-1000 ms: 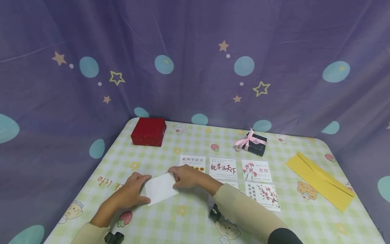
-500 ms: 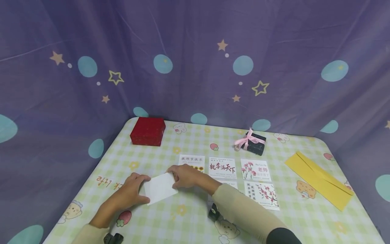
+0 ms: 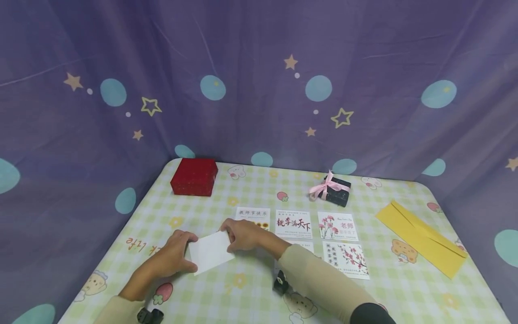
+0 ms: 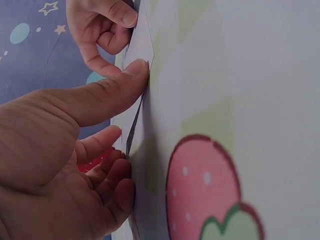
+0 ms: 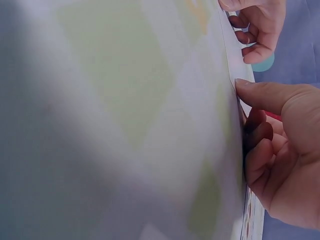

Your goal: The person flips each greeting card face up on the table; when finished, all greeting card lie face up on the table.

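A blank white card lies tilted on the green checked tablecloth, near the front left. My left hand grips its left edge. In the left wrist view the thumb lies on top of the card and the fingers curl under its edge. My right hand pinches the card's far right corner. The right wrist view shows that thumb on the card with the fingers tucked below.
Several printed greeting cards lie in rows right of my hands. A red box stands at the back left and a black box with a pink ribbon at the back middle. A yellow envelope lies at the right. Purple curtain surrounds the table.
The view has drifted slightly. Both hands stay on the white card, which keeps its place.
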Demonstrator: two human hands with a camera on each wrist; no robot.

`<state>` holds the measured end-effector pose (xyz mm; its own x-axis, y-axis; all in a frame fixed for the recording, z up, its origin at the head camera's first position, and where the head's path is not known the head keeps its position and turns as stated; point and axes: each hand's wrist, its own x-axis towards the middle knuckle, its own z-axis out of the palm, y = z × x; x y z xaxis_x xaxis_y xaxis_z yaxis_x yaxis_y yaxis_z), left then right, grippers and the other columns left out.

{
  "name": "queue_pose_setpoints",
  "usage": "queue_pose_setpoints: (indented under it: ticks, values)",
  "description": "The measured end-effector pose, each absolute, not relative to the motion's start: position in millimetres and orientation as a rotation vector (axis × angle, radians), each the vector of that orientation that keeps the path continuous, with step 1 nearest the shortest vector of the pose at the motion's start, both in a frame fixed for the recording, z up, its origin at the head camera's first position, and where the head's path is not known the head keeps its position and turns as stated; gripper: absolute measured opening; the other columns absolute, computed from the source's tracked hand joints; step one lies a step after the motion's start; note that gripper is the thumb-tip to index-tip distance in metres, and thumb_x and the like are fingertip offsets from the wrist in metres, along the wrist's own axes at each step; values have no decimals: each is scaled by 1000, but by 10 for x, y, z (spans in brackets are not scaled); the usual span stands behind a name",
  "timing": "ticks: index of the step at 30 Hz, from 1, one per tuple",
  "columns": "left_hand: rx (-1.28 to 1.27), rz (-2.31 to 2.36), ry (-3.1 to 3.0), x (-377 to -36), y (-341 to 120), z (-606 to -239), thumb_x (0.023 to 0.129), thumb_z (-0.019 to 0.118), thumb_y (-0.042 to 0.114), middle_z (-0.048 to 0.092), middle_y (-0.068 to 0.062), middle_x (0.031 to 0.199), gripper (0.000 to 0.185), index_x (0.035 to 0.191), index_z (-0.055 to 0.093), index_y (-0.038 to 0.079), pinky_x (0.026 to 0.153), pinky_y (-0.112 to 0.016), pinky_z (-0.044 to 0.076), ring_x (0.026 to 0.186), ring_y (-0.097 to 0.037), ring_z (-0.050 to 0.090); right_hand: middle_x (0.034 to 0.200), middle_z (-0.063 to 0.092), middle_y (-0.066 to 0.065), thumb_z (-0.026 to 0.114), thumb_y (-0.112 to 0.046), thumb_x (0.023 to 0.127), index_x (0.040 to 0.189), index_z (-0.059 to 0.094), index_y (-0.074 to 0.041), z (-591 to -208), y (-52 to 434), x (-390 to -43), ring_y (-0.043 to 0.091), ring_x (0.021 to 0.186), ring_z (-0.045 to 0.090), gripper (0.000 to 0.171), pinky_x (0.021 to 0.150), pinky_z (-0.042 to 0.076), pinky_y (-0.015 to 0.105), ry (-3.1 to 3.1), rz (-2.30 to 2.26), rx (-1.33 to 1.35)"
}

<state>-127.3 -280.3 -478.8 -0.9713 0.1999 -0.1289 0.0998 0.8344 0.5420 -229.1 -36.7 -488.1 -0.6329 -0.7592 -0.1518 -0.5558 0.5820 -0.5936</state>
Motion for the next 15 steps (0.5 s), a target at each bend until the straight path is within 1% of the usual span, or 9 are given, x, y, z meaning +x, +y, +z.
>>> queue_pose_setpoints:
  ticks: [5, 11, 15]
  values:
    - [266, 836, 2849, -1267, -2798, -4782, 65, 94, 22, 52, -12, 119, 68, 119, 56, 6, 94, -41, 44, 112, -25, 48, 79, 61, -13, 84, -21, 83, 130, 56, -17, -4866, -362, -2288, 1, 68, 55, 55, 64, 45, 17, 2429, -711, -1059]
    - [246, 820, 2824, -1268, -2792, -4760, 67, 94, 24, 53, -16, 126, 77, 130, 56, 2, 96, -47, 45, 116, -29, 49, 81, 61, -12, 84, -23, 83, 135, 55, -17, -4845, -371, -2288, 2, 69, 55, 60, 63, 45, 17, 2438, -665, -1059]
    - [226, 787, 2809, -1271, -2783, -4753, 68, 94, 24, 52, -16, 127, 79, 133, 55, 1, 95, -46, 45, 115, -28, 49, 81, 61, -12, 85, -23, 83, 135, 56, -17, -4859, -385, -2296, 2, 69, 55, 60, 63, 44, 17, 2435, -654, -1057]
